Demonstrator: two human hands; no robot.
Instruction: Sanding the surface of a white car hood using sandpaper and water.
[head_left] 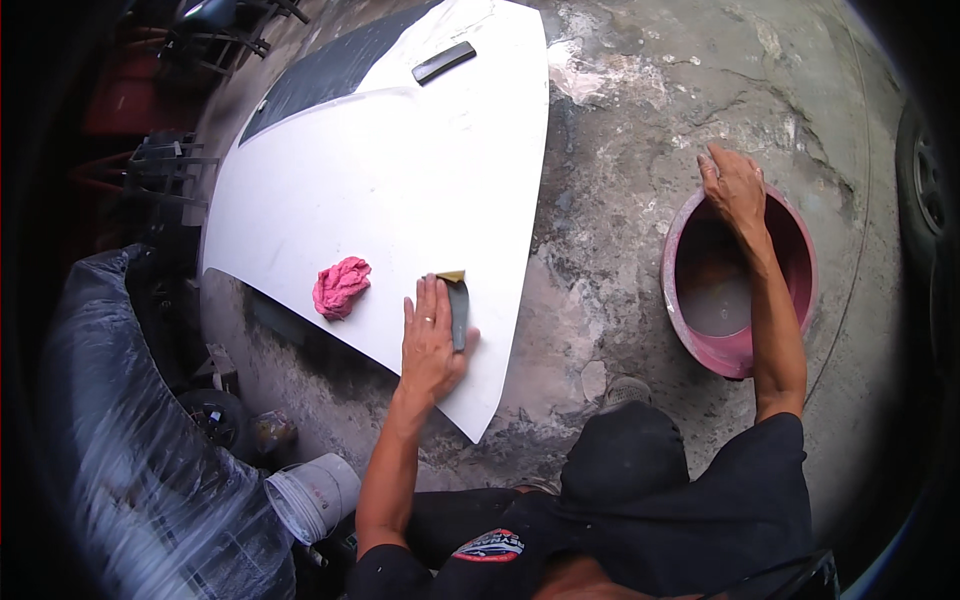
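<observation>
My left hand [433,335] holds a folded grey sanding sheet [459,310] with a tan backing against a white car-body panel [440,180], its fingers stretched along the sheet's left side. A crumpled pink cloth [341,287] lies to the left of that hand. A black oblong block [443,62] rests near the panel's far edge. On the right, my right hand [733,190] grips the far rim of a pink tub [725,352], its fingers curled over the edge. Murky liquid sits in the tub.
At lower left stand a plastic-wrapped part [150,420], a white bucket [312,495] and a wheel [215,420]. Dark metal frames [165,165] line the upper left. A car tyre [920,180] is at the right edge, and the floor [610,250] is stained concrete.
</observation>
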